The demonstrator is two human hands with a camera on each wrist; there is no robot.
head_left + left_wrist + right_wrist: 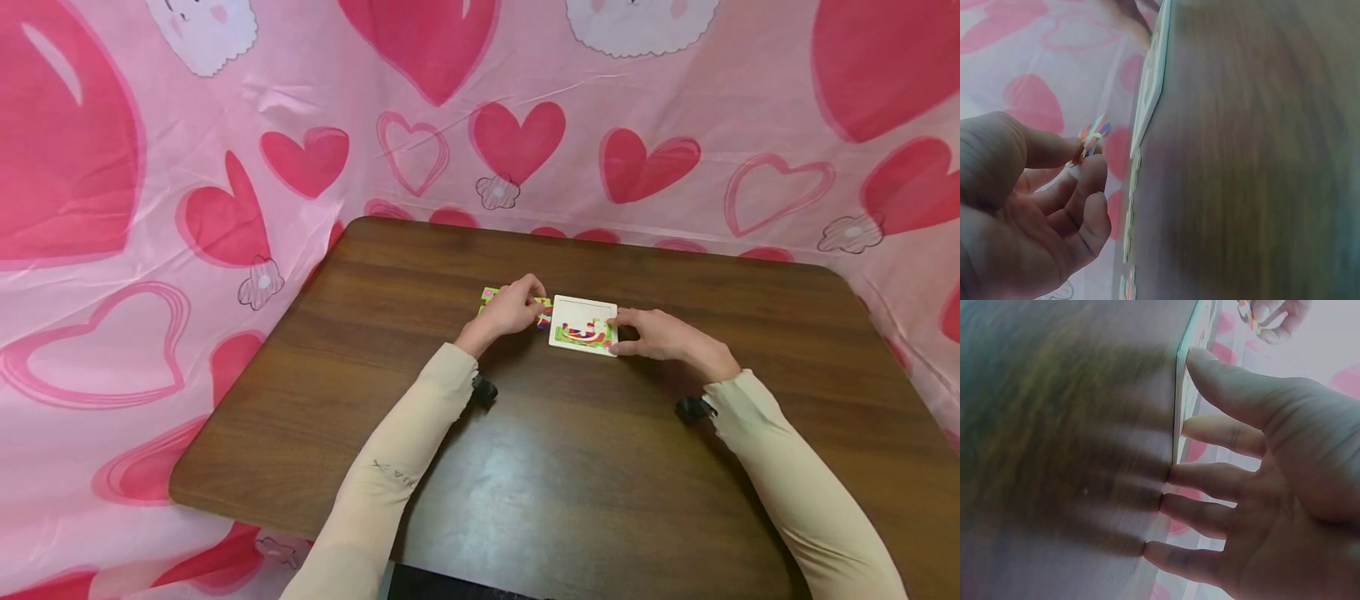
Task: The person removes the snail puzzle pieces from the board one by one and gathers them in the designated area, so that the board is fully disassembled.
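Nearest the camera, taking the puzzle tray [579, 312] as the clock's centre, a cream left sleeve [405, 433] slants in from 8 o'clock and a cream right sleeve [802, 483] from 4 o'clock, over a brown wooden table [525, 467]. Going left to right, loose puzzle pieces [489, 293], green and pink where they show, lie between 9 and 10 o'clock, partly hidden by the left hand [512, 308], so their number cannot be told. That hand is at 9 o'clock, thumb and forefinger pinching a red, blue and yellow piece [1092, 139], which the left wrist view shows raised clear of the wood. The tray lies flat just beside it; the work looks partway along, with coloured pieces [587, 335] set in its 6 o'clock half and much of its 12 o'clock half bare. Left to place, as far as can be judged, are the pinched piece and the loose ones. At 3 o'clock the right hand [660, 335] has its fingers spread, thumb and forefinger touching the tray's edge, apparently steadying it, while the remaining fingertips seem to rest on the table.
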